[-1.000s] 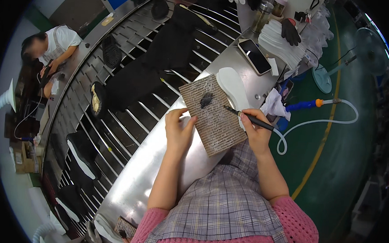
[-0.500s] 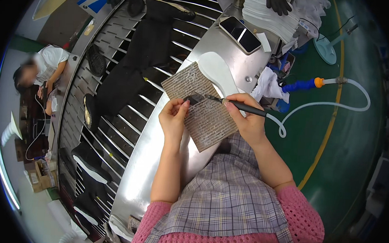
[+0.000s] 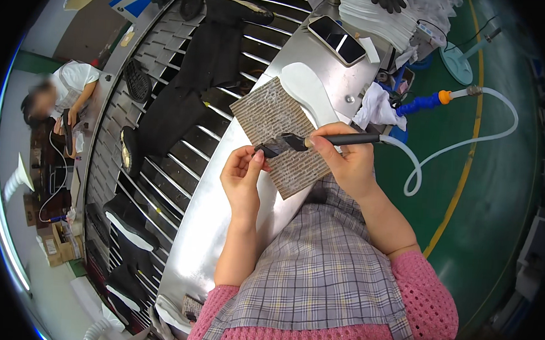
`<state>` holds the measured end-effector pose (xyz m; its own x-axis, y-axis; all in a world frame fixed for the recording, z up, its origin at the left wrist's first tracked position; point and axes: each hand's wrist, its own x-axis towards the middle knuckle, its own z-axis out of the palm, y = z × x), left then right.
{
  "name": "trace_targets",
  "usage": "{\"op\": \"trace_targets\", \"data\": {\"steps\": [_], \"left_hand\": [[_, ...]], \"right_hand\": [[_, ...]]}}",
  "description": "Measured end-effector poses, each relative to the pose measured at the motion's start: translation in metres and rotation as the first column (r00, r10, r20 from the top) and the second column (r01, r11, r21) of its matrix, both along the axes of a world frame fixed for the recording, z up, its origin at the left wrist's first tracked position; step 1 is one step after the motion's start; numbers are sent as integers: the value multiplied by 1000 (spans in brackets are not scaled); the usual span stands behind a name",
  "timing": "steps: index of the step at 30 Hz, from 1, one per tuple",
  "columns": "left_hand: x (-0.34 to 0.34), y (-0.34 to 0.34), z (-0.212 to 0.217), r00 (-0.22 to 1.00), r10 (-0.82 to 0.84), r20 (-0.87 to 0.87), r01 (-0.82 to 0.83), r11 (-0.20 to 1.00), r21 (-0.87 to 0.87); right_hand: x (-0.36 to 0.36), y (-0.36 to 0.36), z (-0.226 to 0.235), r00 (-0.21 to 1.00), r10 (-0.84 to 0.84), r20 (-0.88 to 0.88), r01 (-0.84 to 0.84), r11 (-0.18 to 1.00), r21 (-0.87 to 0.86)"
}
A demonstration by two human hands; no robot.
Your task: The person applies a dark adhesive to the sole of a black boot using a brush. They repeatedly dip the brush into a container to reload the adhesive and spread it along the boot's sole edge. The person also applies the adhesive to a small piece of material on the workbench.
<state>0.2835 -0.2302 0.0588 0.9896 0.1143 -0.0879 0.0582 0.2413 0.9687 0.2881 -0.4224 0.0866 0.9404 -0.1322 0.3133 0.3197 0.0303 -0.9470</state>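
You're mid brush-prep, by the look of it: right hand wrapped round the brush, left hand pinching at the bristle tip. Both sit just over the cardboard pad, which lies on the steel bench right in front of you.

Right hand: fist closed on the dark handle, thumb on top, brush lying near level w/ the bristles pointing to your left. Forearm comes in from lower right, pink cuff pushed well back.

Left hand: narrow pinch, thumb & forefinger at the bristles, other fingers curled under. Wrist bent up, forearm rising straight from the lower edge. Can't tell if you're pulling sth off the bristles or just shaping them.

Next move, I'd judge: a steady brush, a light pinch so the bristles don't splay, & the tip kept over the pad so any drips land there.

Further out: white insole touching the pad's far edge, then a phone face up. Right of the bench, a white rag & a clear hose looping over the green floor. Left, the roller conveyor carrying black shoe parts. Far left, another person at a separate station.
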Motion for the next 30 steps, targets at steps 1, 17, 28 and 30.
{"op": "trace_targets", "data": {"steps": [1,17,28,30], "left_hand": [[-2,-1,5,1000,2,7,-2,1000,29],[-5,6,12,964,-203,-170,120,908,-402],[-5,5,15,949,-276,-150,174,859,-481],[-5,2,18,982,-173,-70,139,928,-346]], "right_hand": [[-1,0,4,1000,3,-9,-4,998,-56],[-5,-15,18,984,174,-38,-173,984,44],[9,-25,20,982,189,22,-186,979,-77],[9,-27,26,992,120,-48,-122,991,-45]]}}
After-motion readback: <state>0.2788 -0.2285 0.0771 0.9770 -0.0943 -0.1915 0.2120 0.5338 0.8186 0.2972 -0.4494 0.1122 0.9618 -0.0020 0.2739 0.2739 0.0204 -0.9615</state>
